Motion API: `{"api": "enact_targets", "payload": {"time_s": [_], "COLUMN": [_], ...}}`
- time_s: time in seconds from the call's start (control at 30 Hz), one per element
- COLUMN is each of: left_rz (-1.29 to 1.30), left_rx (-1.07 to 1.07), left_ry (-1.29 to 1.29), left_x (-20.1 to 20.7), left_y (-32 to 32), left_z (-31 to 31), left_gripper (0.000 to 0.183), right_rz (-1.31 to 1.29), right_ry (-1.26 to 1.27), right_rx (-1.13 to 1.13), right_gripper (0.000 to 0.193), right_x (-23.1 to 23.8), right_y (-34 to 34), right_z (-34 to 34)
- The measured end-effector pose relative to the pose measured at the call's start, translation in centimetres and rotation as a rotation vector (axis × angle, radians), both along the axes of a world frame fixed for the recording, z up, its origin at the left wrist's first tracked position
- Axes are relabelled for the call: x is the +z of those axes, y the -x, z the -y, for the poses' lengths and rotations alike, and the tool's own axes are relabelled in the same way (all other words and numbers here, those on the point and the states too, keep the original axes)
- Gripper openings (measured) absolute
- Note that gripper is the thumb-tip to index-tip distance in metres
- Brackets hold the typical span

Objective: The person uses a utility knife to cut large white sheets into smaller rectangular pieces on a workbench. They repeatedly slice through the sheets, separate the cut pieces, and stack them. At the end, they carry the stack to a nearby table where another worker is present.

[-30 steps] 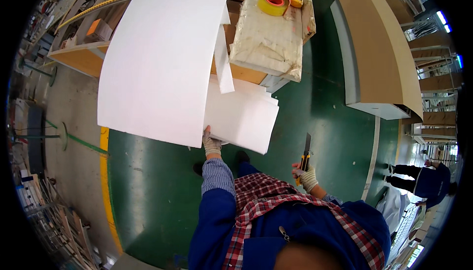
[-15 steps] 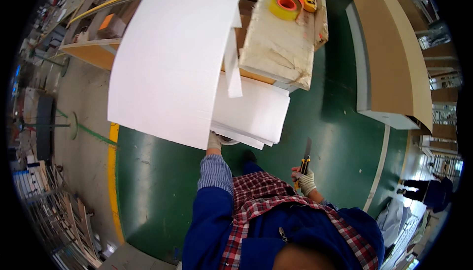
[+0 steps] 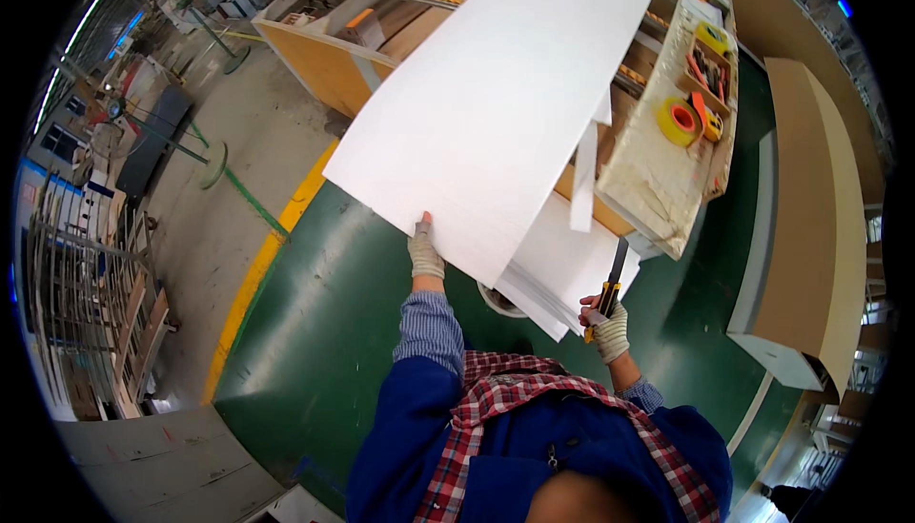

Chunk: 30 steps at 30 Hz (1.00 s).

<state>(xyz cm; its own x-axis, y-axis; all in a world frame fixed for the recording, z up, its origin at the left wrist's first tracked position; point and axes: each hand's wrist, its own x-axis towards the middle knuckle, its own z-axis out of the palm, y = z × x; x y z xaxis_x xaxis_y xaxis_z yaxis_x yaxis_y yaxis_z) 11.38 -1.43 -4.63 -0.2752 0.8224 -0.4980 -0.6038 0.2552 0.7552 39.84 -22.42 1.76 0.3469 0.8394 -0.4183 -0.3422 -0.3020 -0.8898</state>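
A large white sheet (image 3: 496, 113), probably foam board, slants across the workbench and overhangs its near end. At the sheet's near edge is my gloved left hand (image 3: 425, 254), its thumb on top and the other fingers hidden beneath, gripping the edge. In my gloved right hand (image 3: 610, 330) is a black-and-yellow utility knife (image 3: 611, 294), its dark blade extended and pointing up, away from me. Smaller white sheets (image 3: 577, 261) lie stacked below the large one, near the knife. A narrow white strip (image 3: 583, 180) hangs beside the sheet's right edge.
On the bench's worn right-hand ledge (image 3: 658, 180) lie a tape roll (image 3: 679, 120), a yellow tape measure (image 3: 711, 124) and a wooden tool box (image 3: 707, 75). A long brown carton (image 3: 810, 218) stands right. Under the sheets sits a round white container (image 3: 498, 302). A metal rack (image 3: 91, 304) is left.
My left hand has moved left along the large sheet's near edge, from its right corner. My right hand, still holding the knife, has come up toward the stacked sheets. The view has turned.
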Motion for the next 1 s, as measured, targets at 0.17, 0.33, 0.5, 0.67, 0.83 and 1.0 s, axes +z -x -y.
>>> {"api": "enact_targets", "payload": {"time_s": [0.17,0.33,0.5,0.67,0.83,1.0], "left_rz": [0.109,0.228,0.145,0.074,0.323,0.106], "left_rx": [-0.091,-0.253,-0.25,-0.437,-0.261,-0.05], "left_ry": [-0.216,-0.206,-0.019,-0.021,0.19,0.162], "left_x": [4.3,5.5,4.6,-2.5,0.7,-1.1], "left_y": [5.1,15.3,22.1,27.9,27.8,27.1], "left_z": [0.6,0.1,-0.7,-1.1,-3.1,-4.1], "left_gripper": [0.044,0.047,0.039,0.027,0.057,0.068], "right_rz": [0.119,0.315,0.347,0.352,0.479,0.903], "right_ry": [-0.045,-0.101,-0.131,-0.051,-0.229,-0.28], "right_rx": [0.09,0.218,0.318,0.389,0.681,0.833], "right_gripper": [0.015,0.03,0.041,0.043,0.033,0.042], "right_x": [0.8,4.9,6.5,7.7,8.9,7.3], "right_y": [4.0,11.1,17.0,22.1,26.4,33.3], "right_z": [-3.8,-8.9,-14.9,-22.0,-30.7,-39.6]}}
